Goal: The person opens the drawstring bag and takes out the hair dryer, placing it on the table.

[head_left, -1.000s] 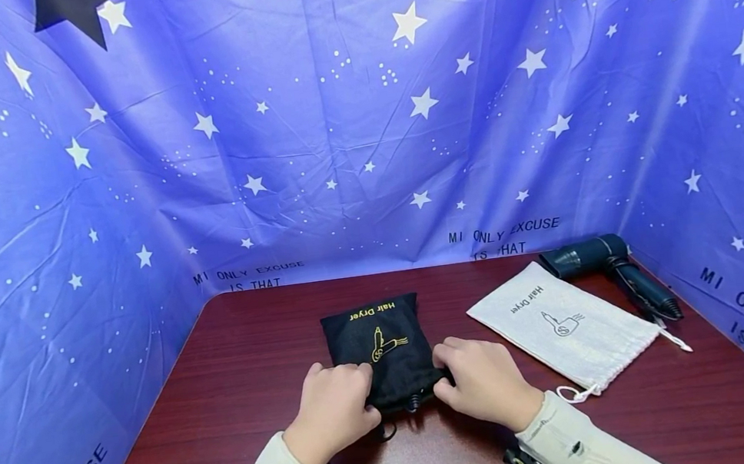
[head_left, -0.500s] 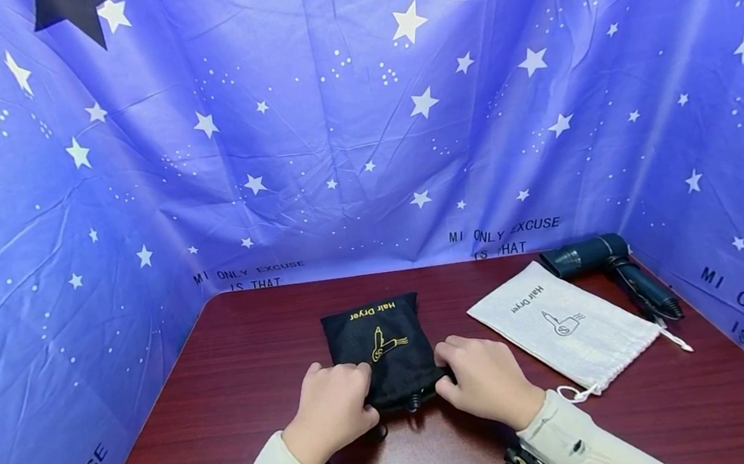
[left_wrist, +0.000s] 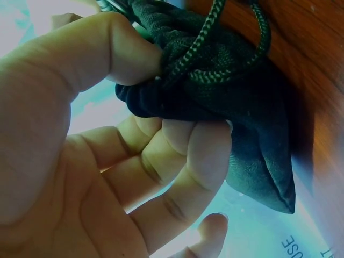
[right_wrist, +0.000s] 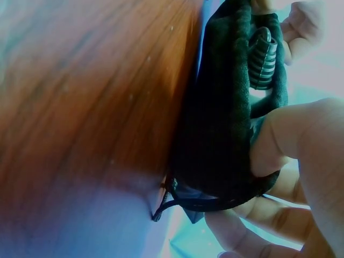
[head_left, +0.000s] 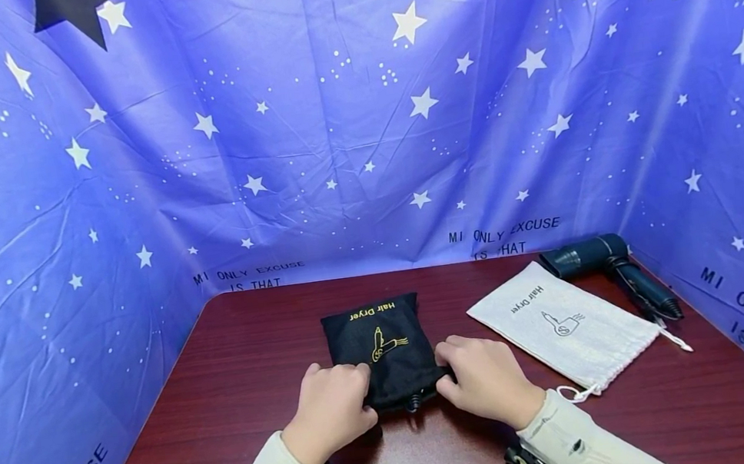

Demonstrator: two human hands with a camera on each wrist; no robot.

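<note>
A black drawstring pouch (head_left: 397, 353) with yellow "Hair Dryer" lettering lies mid-table, its mouth toward me. My left hand (head_left: 334, 411) pinches one side of the mouth between thumb and fingers; the left wrist view shows the bunched cloth and a speckled drawstring (left_wrist: 193, 45) looping above it. On the opposite side my right hand (head_left: 484, 381) grips the rim, with the thumb (right_wrist: 269, 142) at the opening. A ribbed dark cord end (right_wrist: 262, 64) shows in the mouth; the rest of what the pouch holds is hidden.
To the right, a white drawstring pouch (head_left: 565, 328) lies flat with its cord ends loose. Behind it rests a dark hair dryer (head_left: 587, 256) with its handle toward the right edge. A blue star-print curtain (head_left: 334, 151) surrounds the dark red table (head_left: 226, 405).
The small drawstring loop below my left hand has drawn out of sight in the head view. My right hand has shifted very slightly right; the pouch has hardly moved.
</note>
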